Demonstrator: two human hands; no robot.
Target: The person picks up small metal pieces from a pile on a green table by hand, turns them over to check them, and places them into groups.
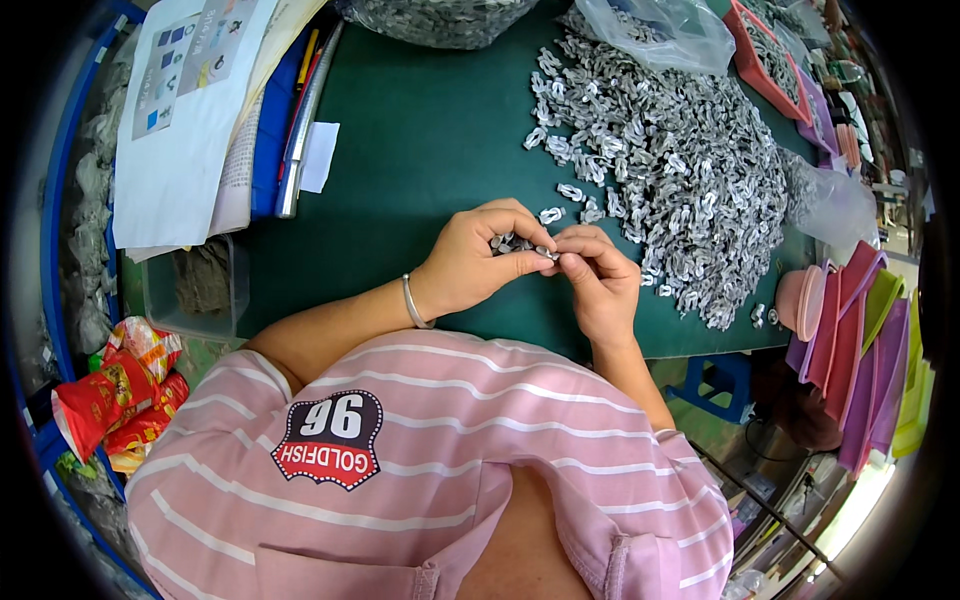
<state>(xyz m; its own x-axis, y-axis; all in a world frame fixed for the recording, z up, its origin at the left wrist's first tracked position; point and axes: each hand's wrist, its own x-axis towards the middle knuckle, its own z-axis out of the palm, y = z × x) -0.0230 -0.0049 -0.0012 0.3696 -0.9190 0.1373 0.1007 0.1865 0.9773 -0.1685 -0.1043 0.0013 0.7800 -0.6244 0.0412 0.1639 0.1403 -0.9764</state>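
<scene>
**Two hands working small metal clips at the centre of the frame**

Pink striped shirt fabric (pixel 420 470) is filling the lower part of the frame, nearest the camera, and both bare forearms are rising from it toward the middle of the dark green table (pixel 420 150).

At frame centre the left hand (pixel 470 262) is curling palm-down, wrist bent slightly inward and wearing a thin silver bangle (pixel 413 303), its fingers (pixel 520 262) cupping a small cluster of silver-grey metal clips (pixel 512 243) while thumb and forefinger are pinching narrowly on one piece. The right hand (pixel 598 285) is meeting it from the right, fingers (pixel 575 262) bent tight and closing on that same small piece, so the fingertips of both hands are touching. Whether the piece is one part or two being joined is too small to tell.

Doing this well seems to call for keeping the pinch close to the fingertips, holding both wrists low and steady above the table, and keeping the spare clips trapped in the left palm so none are slipping out.

Spreading across the upper right of the frame is a big loose heap of the same silver-grey clips (pixel 670 170), its nearest strays lying just beside the hands. White printed paper sheets (pixel 185 110) are lying at the upper left.
</scene>
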